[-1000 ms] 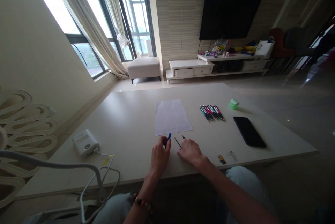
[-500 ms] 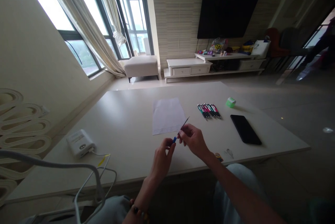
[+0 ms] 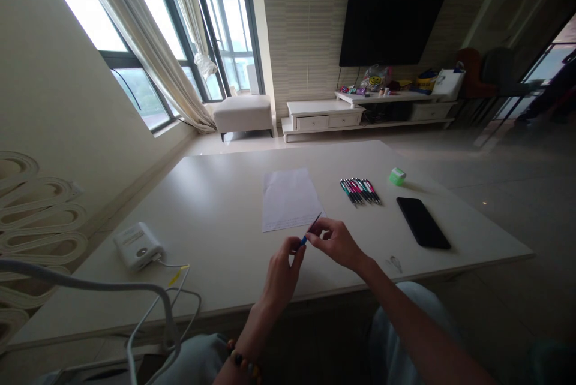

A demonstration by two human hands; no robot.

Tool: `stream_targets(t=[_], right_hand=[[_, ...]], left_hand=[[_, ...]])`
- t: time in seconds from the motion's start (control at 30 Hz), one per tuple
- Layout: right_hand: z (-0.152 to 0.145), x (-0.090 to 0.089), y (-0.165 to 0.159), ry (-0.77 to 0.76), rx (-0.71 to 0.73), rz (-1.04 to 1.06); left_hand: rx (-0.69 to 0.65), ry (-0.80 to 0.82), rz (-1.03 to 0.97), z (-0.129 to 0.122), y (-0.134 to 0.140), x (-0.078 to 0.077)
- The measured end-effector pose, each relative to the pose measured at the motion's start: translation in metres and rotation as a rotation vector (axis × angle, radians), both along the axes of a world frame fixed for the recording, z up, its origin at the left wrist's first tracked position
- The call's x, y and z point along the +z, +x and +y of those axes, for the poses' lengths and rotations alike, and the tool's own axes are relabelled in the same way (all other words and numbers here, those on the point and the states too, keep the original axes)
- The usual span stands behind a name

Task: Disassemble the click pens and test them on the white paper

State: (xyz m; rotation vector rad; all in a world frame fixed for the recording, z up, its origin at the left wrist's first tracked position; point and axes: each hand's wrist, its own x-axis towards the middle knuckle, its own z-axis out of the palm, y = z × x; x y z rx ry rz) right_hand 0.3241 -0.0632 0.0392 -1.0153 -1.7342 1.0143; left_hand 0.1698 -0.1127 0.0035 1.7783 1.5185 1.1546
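Note:
Over the near part of the white table (image 3: 225,199), my two hands meet at the fingertips. My left hand (image 3: 281,271) pinches a short blue tube-like piece (image 3: 304,240), closed around its lower end. A thin dark rod, like a pen refill (image 3: 317,219), slants up and right from the blue piece. Thumb and fingers of my right hand (image 3: 336,243) close on the rod beside the blue piece. Whether the rod sits inside it I cannot tell. Just beyond my hands lies a white sheet of paper (image 3: 290,196) with lines of writing along its near edge.
Several pens (image 3: 360,191) lie in a row right of the paper. Farther right are a small green box (image 3: 396,177) and a black phone (image 3: 422,223). A small clear loop (image 3: 395,263) lies near the front edge. A white power adapter (image 3: 138,247) with cables stands left.
My right hand has come down to the blue piece, bringing the rod against it; before, a gap showed between them. My right forearm now covers the small figure on the table edge.

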Motion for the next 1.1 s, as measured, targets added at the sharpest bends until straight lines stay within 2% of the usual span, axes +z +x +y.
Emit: stream_targets(t=[0.2, 0.43, 0.6, 0.8, 0.93, 1.1], right_hand=[[0.001, -0.002, -0.001, -0.078, -0.009, 0.152], [0.003, -0.007, -0.002, -0.065, 0.014, 0.096], [0.002, -0.01, -0.008, -0.07, 0.078, 0.079], [0.006, -0.012, -0.008, -0.046, 0.106, 0.023], [0.012, -0.014, 0.003, -0.032, 0.061, -0.17], [0.014, -0.022, 0.011, 0.01, 0.03, -0.628]], left_hand=[[-0.007, -0.002, 0.019, 0.0, 0.001, 0.001], [-0.07, 0.03, 0.039, -0.003, 0.004, 0.009], [-0.091, -0.039, 0.019, -0.001, 0.004, 0.004], [-0.052, -0.037, -0.128, 0.002, 0.006, 0.0], [0.054, -0.048, -0.147, 0.006, 0.0, -0.003], [0.141, -0.048, -0.221, 0.005, -0.003, -0.002]])
